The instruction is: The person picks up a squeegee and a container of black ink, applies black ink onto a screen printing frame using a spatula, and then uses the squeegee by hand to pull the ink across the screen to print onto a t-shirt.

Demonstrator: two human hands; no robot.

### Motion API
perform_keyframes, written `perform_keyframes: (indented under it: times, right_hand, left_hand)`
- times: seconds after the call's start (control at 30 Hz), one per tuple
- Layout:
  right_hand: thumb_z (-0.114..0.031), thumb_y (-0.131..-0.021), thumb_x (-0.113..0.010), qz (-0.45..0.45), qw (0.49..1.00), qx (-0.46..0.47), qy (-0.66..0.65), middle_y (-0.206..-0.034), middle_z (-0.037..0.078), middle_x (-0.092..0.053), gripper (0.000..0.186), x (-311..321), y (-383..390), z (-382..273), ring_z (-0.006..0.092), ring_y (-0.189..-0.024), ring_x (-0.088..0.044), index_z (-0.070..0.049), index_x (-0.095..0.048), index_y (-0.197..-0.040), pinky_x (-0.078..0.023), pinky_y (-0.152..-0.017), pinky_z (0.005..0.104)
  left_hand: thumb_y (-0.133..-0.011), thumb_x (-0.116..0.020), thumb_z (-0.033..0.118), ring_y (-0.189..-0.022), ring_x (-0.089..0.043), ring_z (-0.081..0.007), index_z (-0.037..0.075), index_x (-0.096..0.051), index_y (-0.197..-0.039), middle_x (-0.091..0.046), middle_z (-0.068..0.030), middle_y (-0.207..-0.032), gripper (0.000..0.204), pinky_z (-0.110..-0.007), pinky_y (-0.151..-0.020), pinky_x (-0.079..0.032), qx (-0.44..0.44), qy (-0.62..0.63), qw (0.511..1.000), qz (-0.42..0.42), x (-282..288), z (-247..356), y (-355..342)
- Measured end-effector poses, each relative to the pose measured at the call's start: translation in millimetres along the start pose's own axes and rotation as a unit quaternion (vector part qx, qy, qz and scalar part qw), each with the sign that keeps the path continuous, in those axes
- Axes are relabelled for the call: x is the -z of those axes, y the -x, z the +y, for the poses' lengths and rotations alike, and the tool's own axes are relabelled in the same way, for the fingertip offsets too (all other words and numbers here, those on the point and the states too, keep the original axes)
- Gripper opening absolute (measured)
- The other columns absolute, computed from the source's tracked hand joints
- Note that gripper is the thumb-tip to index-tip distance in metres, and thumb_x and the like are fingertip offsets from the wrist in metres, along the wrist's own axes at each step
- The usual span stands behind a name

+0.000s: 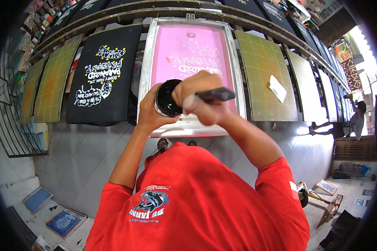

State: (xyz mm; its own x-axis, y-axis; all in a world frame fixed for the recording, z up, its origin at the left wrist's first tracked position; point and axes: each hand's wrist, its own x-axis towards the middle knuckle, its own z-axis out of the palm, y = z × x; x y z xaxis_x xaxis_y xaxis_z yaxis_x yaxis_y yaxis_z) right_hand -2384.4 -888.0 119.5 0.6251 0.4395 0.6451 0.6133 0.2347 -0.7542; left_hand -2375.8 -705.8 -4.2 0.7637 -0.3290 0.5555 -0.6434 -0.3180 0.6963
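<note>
My left hand grips a round tub from its left side and from below. Its inside is dark and glossy. Above the tub's right side, my right hand is closed around a tool with a black handle, whose end points to the right. The tool's other end is hidden by my hand and the tub, so its kind does not show. Beneath both hands lies a silver-framed printing screen with pink mesh and pale mirrored lettering.
To the left, a black T-shirt with white and yellow print lies on a board. Gridded boards flank the screen; one bears a white scrap. Wooden rails run behind. Another person is at the far right.
</note>
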Motion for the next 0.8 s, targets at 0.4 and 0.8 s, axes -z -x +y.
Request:
perform_keyframes:
  times: [0.4,0.8]
  right_hand:
    - [-0.028,-0.085,-0.067,0.018,0.997,0.024,-0.074,-0.053,0.010,-0.047,0.040,3.4,-21.5,-35.5,0.0256,-0.045,-0.047,-0.006,-0.047,-0.059,-0.040,-0.046,0.0305]
    - [-0.024,-0.092,-0.061,0.063,0.998,0.002,0.020,-0.048,0.004,-0.045,0.041,1.0,1.1,-9.7,0.0109,-0.048,-0.049,-0.005,-0.052,-0.058,-0.039,-0.047,0.0289]
  left_hand:
    - [-0.049,-0.090,0.020,-0.102,-0.065,-0.0292,0.003,-0.050,-0.127,-0.064,-0.0157,-0.110,0.090,-0.037,-0.091,-0.051,0.036,0.048,0.998,-0.034,4.2,8.5,0.2]
    - [-0.048,-0.090,0.015,-0.105,-0.063,-0.0312,0.004,-0.049,-0.128,-0.062,-0.0156,-0.114,0.090,-0.038,-0.091,-0.051,0.017,0.035,0.999,0.008,2.7,4.1,-3.4]
